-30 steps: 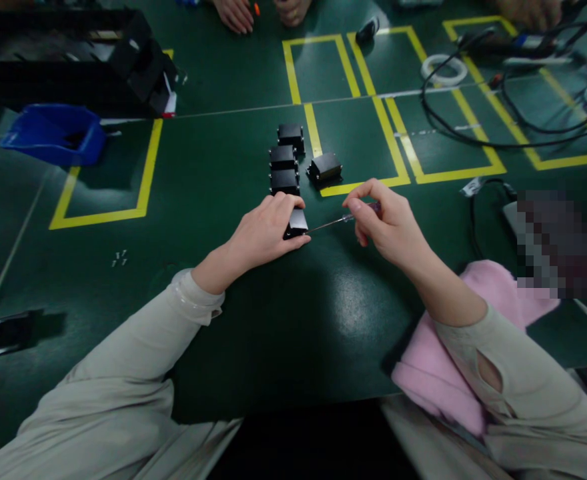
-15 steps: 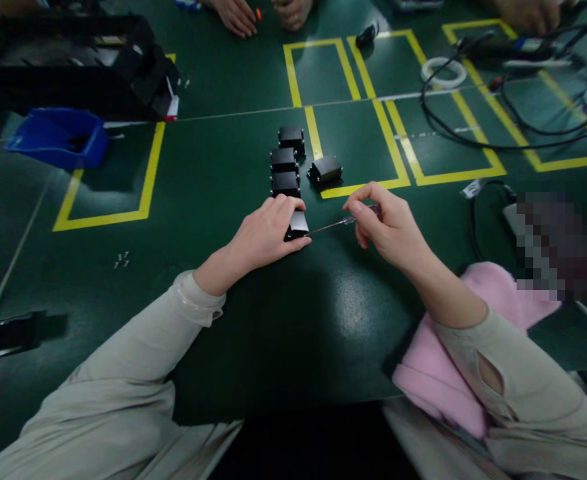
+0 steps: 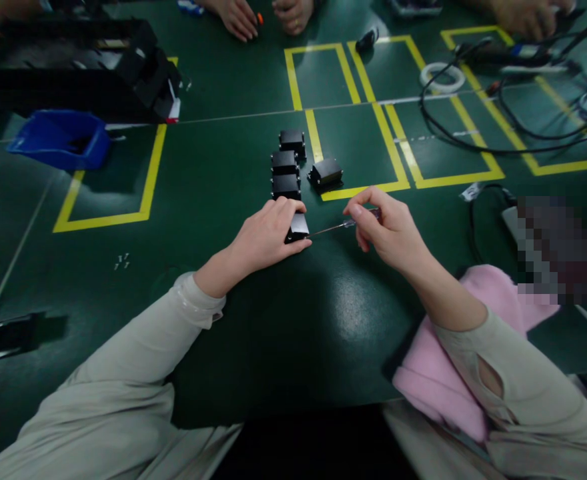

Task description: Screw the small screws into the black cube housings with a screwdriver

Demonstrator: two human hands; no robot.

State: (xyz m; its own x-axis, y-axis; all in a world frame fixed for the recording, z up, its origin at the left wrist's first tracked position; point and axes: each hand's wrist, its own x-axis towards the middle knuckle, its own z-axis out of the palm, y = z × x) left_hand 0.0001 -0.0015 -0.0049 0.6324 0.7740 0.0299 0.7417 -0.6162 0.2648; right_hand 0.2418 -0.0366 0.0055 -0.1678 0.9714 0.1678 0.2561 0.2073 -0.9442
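Observation:
My left hand (image 3: 266,233) is closed around a small black box (image 3: 298,227), steadying it on the green table (image 3: 273,333). The box's top reflects light. In my right hand (image 3: 388,223) is a thin screwdriver (image 3: 341,226), gripped by its clear handle. Its shaft lies nearly level, and its tip meets the near right corner of the box, where a screw may sit; that spot is too small to make out. Beyond my left hand stand several similar black boxes in a line, among them one (image 3: 284,162). Another black box (image 3: 326,171) sits apart to their right.
Several small screws (image 3: 122,261) lie at left. A blue bin (image 3: 61,143) stands near a large black housing (image 3: 138,73). Pink cloth (image 3: 438,387) lies beneath my right forearm. Cables (image 3: 438,137) and a white tape ring (image 3: 442,77) are at back right. Other people's hands (image 3: 238,19) rest across the table.
The whole view has shifted down very slightly. Both my hands, the box and the screwdriver hold nearly the same positions. Across the table, another person's hand at far right has moved a little.

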